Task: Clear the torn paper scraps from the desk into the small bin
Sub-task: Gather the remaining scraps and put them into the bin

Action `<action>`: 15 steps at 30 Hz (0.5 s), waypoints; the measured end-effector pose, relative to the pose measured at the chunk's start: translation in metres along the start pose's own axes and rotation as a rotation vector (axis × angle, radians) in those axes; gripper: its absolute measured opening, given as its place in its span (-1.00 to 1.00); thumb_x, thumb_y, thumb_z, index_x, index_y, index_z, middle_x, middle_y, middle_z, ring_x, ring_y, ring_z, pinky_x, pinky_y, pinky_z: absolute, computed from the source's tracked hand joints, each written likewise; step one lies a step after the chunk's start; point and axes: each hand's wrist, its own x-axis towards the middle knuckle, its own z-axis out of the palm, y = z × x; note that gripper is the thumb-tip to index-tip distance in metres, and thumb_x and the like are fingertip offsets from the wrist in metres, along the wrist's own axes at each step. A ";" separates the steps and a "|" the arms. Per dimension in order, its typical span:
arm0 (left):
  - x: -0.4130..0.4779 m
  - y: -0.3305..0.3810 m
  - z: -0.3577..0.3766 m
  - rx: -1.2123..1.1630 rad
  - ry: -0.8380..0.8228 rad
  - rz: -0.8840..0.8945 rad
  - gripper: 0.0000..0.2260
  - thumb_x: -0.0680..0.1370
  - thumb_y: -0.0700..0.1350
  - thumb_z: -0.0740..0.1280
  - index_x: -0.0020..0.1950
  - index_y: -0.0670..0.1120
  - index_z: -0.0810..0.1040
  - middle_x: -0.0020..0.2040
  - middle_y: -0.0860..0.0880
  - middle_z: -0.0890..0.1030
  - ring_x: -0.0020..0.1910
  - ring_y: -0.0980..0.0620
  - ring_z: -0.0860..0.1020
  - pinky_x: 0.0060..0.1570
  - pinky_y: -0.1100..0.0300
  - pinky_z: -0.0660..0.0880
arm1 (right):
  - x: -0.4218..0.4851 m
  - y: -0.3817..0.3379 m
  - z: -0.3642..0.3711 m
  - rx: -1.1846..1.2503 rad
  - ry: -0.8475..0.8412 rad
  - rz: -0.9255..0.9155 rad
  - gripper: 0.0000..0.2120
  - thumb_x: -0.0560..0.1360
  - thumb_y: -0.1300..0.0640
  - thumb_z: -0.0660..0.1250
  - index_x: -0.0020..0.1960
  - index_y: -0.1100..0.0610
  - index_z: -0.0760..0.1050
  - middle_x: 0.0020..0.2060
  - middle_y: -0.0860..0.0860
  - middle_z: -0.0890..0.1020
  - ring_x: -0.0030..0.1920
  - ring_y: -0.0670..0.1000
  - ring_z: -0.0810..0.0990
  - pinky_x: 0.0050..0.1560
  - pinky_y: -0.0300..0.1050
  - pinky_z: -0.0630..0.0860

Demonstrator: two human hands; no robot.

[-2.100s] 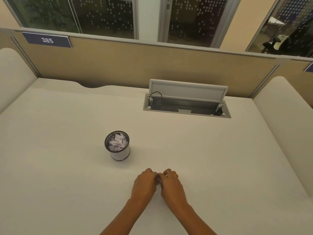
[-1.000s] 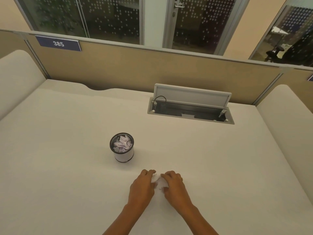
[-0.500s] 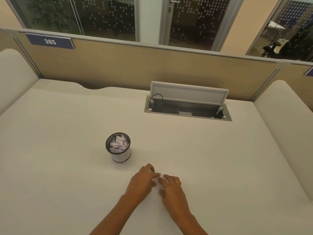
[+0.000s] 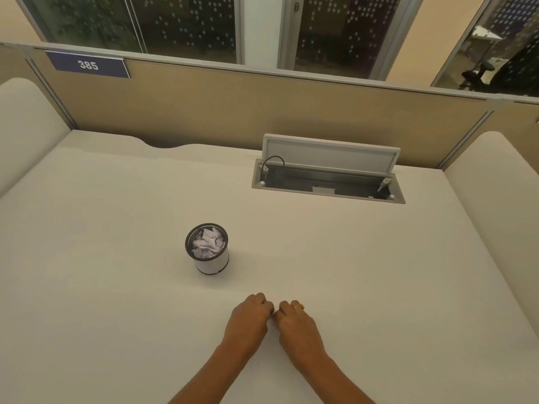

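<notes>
I see left hand (image 4: 248,322) and right hand (image 4: 297,325) on desk (image 4: 116,301), fingers curled, tips almost meeting; held scrap, cannot tell; small bin (image 4: 213,262), paper scraps (image 4: 207,244) inside, beyond left hand; sign (image 4: 87,65) reads 385

Bare forearms (image 4: 204,374), thin gold ring (image 4: 298,306) (worn on the right hand (image 4: 297,325))

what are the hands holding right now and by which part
It cannot be told: the left hand and right hand meet with fingers curled on the desk, hiding anything between them.
</notes>
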 end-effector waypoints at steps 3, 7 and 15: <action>0.002 0.002 -0.001 0.012 0.002 -0.029 -0.76 0.52 -0.28 0.17 0.07 -0.05 0.55 0.03 -0.02 0.53 0.02 0.00 0.49 -0.04 0.13 0.48 | 0.006 -0.004 -0.006 0.087 -0.031 0.075 -0.60 -0.15 0.26 0.60 -0.39 -0.01 0.58 -0.45 -0.12 0.52 -0.41 -0.10 0.53 -0.55 -0.36 0.31; 0.007 0.001 -0.018 -0.220 0.066 -0.179 -0.79 0.48 -0.22 0.27 -0.03 0.02 0.64 -0.05 0.03 0.63 -0.06 0.03 0.57 -0.06 0.16 0.51 | 0.017 0.000 -0.027 0.439 0.012 0.331 -0.83 0.36 0.29 0.38 -0.15 0.07 0.66 -0.20 -0.07 0.65 -0.22 -0.09 0.57 -0.39 -0.48 0.23; 0.008 -0.016 -0.098 -0.571 0.423 -0.338 -0.86 0.46 -0.27 0.40 -0.17 -0.04 0.69 -0.22 0.11 0.66 -0.20 0.10 0.62 -0.11 0.18 0.52 | 0.050 0.035 -0.080 0.982 0.048 0.620 -0.87 0.35 0.33 0.42 -0.29 0.15 0.68 -0.36 -0.02 0.70 -0.29 0.00 0.67 -0.12 -0.13 0.63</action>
